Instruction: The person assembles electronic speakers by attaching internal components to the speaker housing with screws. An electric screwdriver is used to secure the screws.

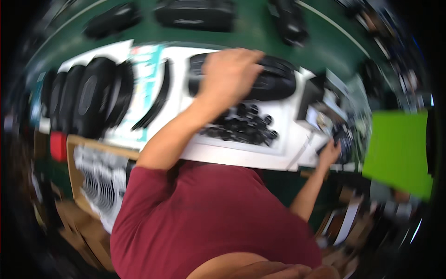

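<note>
Toward the far edge of the white tabletop (241, 156), the left hand (230, 74) rests with its fingers (248, 58) curled over the top of a large black oval plastic housing (274, 83); the picture is blurred by motion, so whether they truly clamp it or only lie on it cannot be told. Just below that housing, nearer the person, lies a heap of small round black knob-like parts (244, 125), touching one another in a loose pile. Left of the forearm, a thin curved black strip (155, 104) lies on a sheet of paper with teal print (146, 60). Farther left still, along the tabletop's left edge, a row of black oval housings (88, 97) stands on edge, packed side by side. At the tabletop's right edge, the right hand (329, 153) reaches into a cluster of small dark parts (344, 137); its fingers are too blurred and small to say how far they are spread or whether they hold anything. Beyond that edge hangs a bright green flat panel (399, 151). Close under the camera is the person's dark red shirt (209, 218), and beside it on the left a cardboard box of white ribbed parts (100, 179).
</note>
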`<state>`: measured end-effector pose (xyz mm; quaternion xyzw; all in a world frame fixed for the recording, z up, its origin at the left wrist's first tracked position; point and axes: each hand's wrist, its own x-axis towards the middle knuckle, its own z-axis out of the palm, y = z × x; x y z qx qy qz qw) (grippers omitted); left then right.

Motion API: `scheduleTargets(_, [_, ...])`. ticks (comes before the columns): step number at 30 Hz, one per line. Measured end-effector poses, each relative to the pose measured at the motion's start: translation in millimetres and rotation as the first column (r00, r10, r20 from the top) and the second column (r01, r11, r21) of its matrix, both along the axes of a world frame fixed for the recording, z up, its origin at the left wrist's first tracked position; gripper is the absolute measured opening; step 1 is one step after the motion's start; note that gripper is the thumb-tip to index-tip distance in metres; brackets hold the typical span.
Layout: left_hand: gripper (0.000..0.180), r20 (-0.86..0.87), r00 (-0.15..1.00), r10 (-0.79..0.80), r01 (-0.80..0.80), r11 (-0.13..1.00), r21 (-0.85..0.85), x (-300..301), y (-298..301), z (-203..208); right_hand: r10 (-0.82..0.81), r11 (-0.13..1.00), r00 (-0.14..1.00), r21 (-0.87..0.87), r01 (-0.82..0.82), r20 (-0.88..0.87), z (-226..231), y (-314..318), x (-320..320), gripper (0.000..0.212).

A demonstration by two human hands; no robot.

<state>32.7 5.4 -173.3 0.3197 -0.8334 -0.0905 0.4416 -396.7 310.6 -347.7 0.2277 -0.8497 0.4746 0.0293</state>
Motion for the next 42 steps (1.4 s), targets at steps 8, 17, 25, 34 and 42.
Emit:
scheduleTargets(8, [0.028, 0.119, 0.993, 0.013, -0.013, 1.000, -0.004, 2, 2, 4, 0.439, 0.516, 0.881, -0.852, -0.086, 0.177, 110, -23, 74, 0.054])
scheduleTargets(17, [0.026, 0.128, 0.990, 0.050, -0.053, 0.998, 0.021, -8, 6, 0, 0.771, 0.278, 0.626, -0.823, -0.496, -0.116, 171, -96, 70, 0.086])
scheduleTargets(25, [0.026, 0.126, 0.991, 0.048, -0.051, 0.998, 0.024, -5, 3, -2, 0.865, 0.283, 0.502, -0.838, -0.466, 0.013, 132, -112, 64, 0.093])
scheduleTargets(34, [0.029, 0.109, 0.994, 0.009, -0.002, 0.997, -0.071, -1, -1, -5, 0.887, -0.166, 0.269, -0.803, -0.572, -0.375, 207, -157, 109, 0.103])
scheduleTargets(42, [0.030, 0.101, 0.994, 0.051, -0.045, 0.997, -0.060, 2, 1, -6, 0.892, -0.277, 0.170, -0.803, -0.528, -0.420, 221, -267, 153, 0.111])
